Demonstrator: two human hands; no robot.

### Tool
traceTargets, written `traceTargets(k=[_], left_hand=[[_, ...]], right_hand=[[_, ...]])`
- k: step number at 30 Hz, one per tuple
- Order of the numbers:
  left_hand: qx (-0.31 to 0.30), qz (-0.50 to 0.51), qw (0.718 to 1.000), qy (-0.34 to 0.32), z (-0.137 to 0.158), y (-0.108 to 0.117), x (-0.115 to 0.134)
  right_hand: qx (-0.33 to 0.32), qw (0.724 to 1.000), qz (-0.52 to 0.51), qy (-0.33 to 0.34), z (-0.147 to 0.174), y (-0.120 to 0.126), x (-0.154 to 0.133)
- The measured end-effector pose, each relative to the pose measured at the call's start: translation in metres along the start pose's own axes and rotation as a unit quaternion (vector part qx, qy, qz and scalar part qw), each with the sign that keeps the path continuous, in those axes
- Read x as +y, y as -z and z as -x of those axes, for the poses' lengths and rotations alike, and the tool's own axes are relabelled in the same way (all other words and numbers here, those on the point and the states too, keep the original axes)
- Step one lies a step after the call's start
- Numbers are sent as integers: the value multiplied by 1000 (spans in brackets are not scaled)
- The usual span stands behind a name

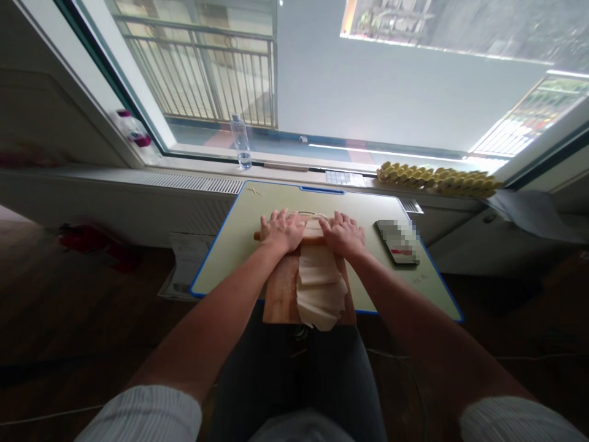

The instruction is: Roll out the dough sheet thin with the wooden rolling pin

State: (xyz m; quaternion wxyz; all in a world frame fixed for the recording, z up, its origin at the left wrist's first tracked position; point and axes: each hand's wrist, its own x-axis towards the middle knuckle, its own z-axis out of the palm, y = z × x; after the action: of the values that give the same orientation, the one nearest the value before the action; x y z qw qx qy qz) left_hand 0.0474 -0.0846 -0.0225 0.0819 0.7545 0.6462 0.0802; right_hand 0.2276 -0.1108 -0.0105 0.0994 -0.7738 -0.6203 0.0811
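Note:
A wooden rolling pin (313, 240) lies crosswise over a long, pale sheet of dough (319, 288). My left hand (280, 231) presses on the pin's left part, fingers spread forward over it, and the pin's end sticks out beyond. On the right part rests my right hand (343, 233), palm down with its fingers stretched out. Beneath is a wooden board (278, 301), whose near edge overhangs the table. The dough lies in folds or layers towards me, with an uneven near edge hanging slightly past the board.
A small pale green table (230, 245) with a blue rim carries the board. To the right lies a phone (398, 242). Thin scraps (254, 191) lie at the far left corner. On the windowsill stand a clear bottle (241, 142) and yellow egg-carton-like trays (437, 179).

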Motion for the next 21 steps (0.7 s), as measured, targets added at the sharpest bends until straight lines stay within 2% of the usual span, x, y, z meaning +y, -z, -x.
traceTargets(k=[6, 14, 17, 21], left_hand=[[43, -4, 999, -21, 47, -1, 2], [98, 10, 993, -67, 113, -7, -9], [115, 19, 990, -81, 120, -11, -12], [104, 14, 992, -71, 102, -11, -9]], right_hand=[[45, 996, 63, 35, 53, -1, 2], [47, 994, 68, 67, 117, -13, 17], [55, 993, 72, 74, 124, -16, 20], [42, 994, 63, 74, 105, -13, 18]])
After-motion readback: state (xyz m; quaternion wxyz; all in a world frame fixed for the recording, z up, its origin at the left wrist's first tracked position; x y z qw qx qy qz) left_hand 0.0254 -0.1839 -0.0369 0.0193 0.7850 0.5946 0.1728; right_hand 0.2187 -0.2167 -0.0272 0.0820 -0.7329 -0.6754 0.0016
